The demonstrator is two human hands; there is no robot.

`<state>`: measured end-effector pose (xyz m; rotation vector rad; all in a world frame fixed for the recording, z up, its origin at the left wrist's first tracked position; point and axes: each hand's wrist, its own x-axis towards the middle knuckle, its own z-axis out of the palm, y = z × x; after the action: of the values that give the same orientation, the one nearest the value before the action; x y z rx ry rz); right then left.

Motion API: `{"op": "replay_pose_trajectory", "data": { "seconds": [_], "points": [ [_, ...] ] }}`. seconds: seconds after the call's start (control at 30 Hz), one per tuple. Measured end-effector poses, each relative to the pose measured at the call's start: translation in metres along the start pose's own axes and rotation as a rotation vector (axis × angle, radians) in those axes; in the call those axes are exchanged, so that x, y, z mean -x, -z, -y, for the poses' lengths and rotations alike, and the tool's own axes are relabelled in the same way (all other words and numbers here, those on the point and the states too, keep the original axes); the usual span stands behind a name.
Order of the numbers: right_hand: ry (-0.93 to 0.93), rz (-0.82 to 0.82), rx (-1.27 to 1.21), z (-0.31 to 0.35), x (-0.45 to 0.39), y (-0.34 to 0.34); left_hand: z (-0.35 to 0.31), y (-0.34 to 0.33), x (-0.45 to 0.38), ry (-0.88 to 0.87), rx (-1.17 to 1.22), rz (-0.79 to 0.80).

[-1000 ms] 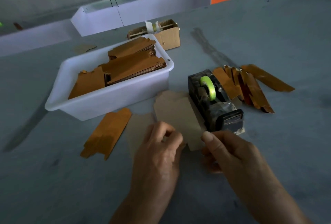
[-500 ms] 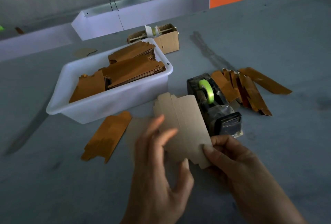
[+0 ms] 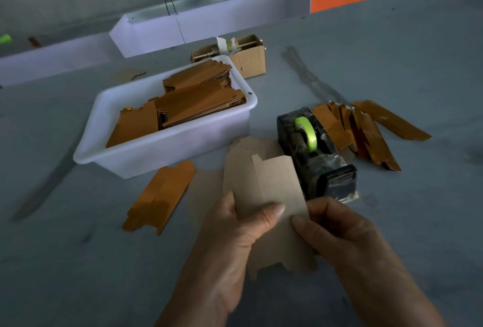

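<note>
A flat, pale-brown cardboard blank (image 3: 271,185) with creases and tabs is held up over the grey table between both hands. My left hand (image 3: 235,238) grips its lower left edge, thumb lying across the face. My right hand (image 3: 347,232) pinches its lower right edge, thumb on the face. Just behind the blank stands a black tape dispenser (image 3: 316,154) with a green tape roll (image 3: 307,132).
A white plastic tub (image 3: 156,151) full of orange-brown folded blanks sits to the left. One orange blank (image 3: 159,196) lies in front of it, several more (image 3: 363,130) right of the dispenser. A small open carton (image 3: 248,57) and a white channel (image 3: 209,26) stand behind.
The blank has been lifted off the table and turned upright toward me. My left hand went from spread fingers to gripping its left edge; my right hand kept its hold.
</note>
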<state>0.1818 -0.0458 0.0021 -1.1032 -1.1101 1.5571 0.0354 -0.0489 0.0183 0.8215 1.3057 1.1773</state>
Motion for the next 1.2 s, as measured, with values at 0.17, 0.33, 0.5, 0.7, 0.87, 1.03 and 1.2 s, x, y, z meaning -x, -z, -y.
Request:
{"op": "replay_pose_trajectory", "data": {
  "seconds": [0.17, 0.33, 0.5, 0.7, 0.87, 1.03, 1.2],
  "points": [
    [0.001, -0.053, 0.026, -0.002, 0.000, 0.000, -0.002, -0.004, 0.000, -0.021, -0.028, -0.027],
    [0.249, -0.308, 0.494, -0.006, 0.005, -0.002, 0.000, -0.008, 0.000, -0.022, -0.084, -0.075],
    [0.514, -0.420, 0.816, -0.007, 0.009, -0.012, 0.001, -0.013, 0.002, 0.021, -0.066, -0.082],
    [0.557, -0.351, 0.746, -0.012, 0.013, -0.025, 0.001, -0.025, 0.007, -0.071, -0.137, -0.116],
    [0.499, -0.181, 0.643, -0.008, 0.018, -0.022, 0.000, -0.023, 0.011, -0.082, -0.138, -0.002],
    [0.376, -0.087, 0.566, -0.001, 0.016, -0.015, 0.000, -0.013, 0.012, -0.153, -0.285, 0.090],
    [0.180, -0.228, 0.321, 0.008, 0.013, 0.000, -0.010, -0.002, 0.014, -0.021, -0.335, 0.271]
  ]
}}
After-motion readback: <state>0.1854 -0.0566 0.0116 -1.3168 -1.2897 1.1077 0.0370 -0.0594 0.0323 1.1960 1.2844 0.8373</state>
